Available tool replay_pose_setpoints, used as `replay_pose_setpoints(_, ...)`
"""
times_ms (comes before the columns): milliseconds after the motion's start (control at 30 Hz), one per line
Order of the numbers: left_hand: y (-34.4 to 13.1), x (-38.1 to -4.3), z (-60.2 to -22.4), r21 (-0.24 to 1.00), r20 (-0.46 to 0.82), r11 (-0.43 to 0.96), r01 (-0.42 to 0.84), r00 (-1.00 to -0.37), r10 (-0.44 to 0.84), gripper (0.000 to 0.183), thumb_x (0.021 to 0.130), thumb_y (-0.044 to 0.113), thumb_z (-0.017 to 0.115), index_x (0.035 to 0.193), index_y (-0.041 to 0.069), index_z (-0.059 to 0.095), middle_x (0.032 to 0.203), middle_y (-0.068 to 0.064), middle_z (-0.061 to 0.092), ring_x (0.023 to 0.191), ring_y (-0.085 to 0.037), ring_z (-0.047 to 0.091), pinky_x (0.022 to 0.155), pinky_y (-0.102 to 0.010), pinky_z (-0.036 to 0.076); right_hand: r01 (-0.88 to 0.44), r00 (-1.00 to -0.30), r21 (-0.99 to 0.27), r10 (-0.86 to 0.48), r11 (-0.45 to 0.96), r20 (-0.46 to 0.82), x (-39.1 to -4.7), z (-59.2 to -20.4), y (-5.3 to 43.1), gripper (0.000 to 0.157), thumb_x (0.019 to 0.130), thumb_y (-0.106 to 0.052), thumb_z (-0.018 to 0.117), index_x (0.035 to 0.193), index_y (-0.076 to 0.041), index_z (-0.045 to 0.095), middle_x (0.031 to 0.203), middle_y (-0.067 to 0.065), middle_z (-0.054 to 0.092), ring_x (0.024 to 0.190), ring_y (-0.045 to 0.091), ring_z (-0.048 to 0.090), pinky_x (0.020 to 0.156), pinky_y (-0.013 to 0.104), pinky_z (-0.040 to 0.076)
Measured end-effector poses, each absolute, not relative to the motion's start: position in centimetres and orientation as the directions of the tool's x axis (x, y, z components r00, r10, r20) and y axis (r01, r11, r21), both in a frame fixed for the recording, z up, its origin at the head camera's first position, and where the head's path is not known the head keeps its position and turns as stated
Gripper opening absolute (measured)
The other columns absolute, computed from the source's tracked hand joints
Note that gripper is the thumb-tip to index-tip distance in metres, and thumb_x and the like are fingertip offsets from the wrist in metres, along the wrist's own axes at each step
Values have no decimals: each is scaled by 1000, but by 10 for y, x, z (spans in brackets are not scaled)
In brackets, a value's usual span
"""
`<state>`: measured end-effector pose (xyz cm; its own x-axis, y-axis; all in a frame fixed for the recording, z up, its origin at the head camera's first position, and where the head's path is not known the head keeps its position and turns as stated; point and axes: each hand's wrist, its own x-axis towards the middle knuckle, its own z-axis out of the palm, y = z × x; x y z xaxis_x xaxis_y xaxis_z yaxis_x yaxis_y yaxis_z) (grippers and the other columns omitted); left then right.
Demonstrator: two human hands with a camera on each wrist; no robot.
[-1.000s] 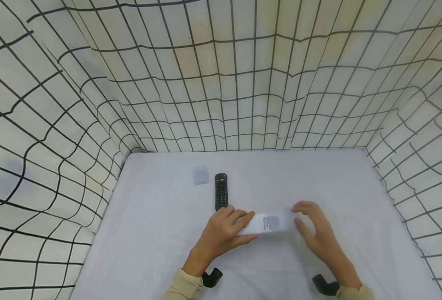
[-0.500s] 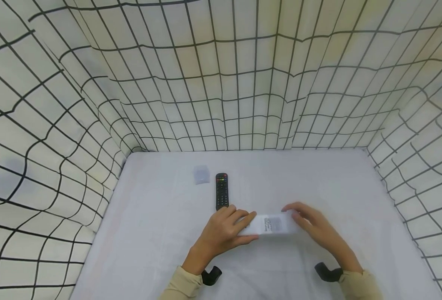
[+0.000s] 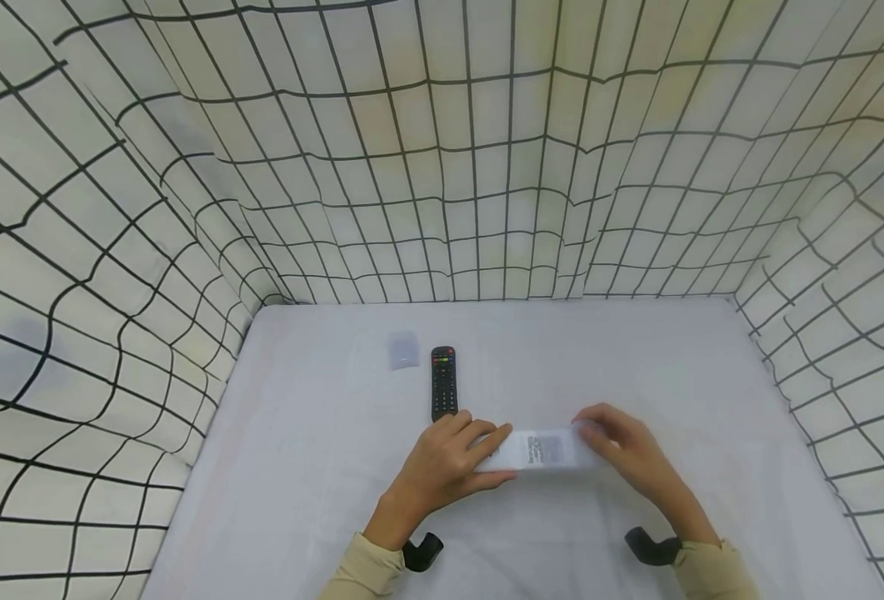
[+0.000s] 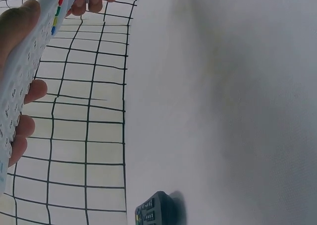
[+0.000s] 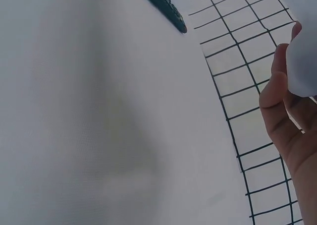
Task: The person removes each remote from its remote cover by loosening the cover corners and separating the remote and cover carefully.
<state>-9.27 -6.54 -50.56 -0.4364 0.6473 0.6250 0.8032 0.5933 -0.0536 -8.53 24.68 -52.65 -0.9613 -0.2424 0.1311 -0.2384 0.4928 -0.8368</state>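
Note:
A white remote control (image 3: pixel 545 449) is held crosswise above the white table, its printed label facing up. My left hand (image 3: pixel 445 462) grips its left end between thumb and fingers. In the left wrist view, keys and coloured buttons show on the remote's (image 4: pixel 22 69) other face. At the opposite end, my right hand (image 3: pixel 632 450) pinches the remote with bent thumb and fingers. The right wrist view shows that rounded white end (image 5: pixel 303 61) between them. Just beyond the left hand lies a black remote control (image 3: pixel 444 382), its near end close to the knuckles.
A small clear plastic packet (image 3: pixel 402 350) lies left of the black remote. White cloth covers the table (image 3: pixel 299 433). Panels with a black grid (image 3: pixel 486 192) stand at the back and both sides. Black curved pieces (image 3: pixel 423 552) sit at both wrists.
My right hand has come in from the right onto the white remote's end, then shifted slightly right along it. The left hand and the remote stay nearly still.

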Motion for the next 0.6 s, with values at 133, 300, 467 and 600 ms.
replay_pose_setpoints(133, -65, -92, -506, -41, 625, 597, 802, -446, 641, 57, 81, 60, 84, 120, 18, 79, 101, 7, 76, 76, -10, 56, 64, -21, 48, -246, -964, -827, -219, 505, 153, -86, -526, 247, 11, 101, -15, 68, 112, -18, 70, 113, -3, 73, 110, -7, 62, 96, 21, 54)
replay_pose_setpoints(300, -64, -93, -507, -29, 626, 602, 798, -455, 634, 58, 81, 59, 84, 121, 18, 78, 101, 7, 76, 76, -9, 55, 64, -21, 48, -269, -961, -812, -206, 518, 186, -86, -525, 246, 12, 99, -12, 70, 110, -17, 71, 112, -2, 74, 109, -7, 61, 96, 19, 53)
replay_pose_setpoints(467, -64, -93, -509, -28, 627, 604, 796, -457, 631, 57, 82, 59, 83, 122, 18, 78, 100, 7, 76, 76, -10, 54, 63, -20, 47, -267, -962, -795, -199, 544, 187, -86, -524, 247, 11, 100, -14, 70, 110, -18, 71, 113, -1, 74, 110, -8, 60, 95, 19, 52)
replay_pose_setpoints(600, -66, -93, -510, -32, 633, 609, 792, -456, 626, 58, 81, 59, 84, 122, 18, 78, 100, 7, 76, 75, -10, 53, 62, -19, 46, -277, -960, -787, -192, 552, 203, -86, -523, 250, 12, 99, -12, 71, 110, -17, 71, 111, -1, 75, 111, -10, 59, 95, 15, 51)
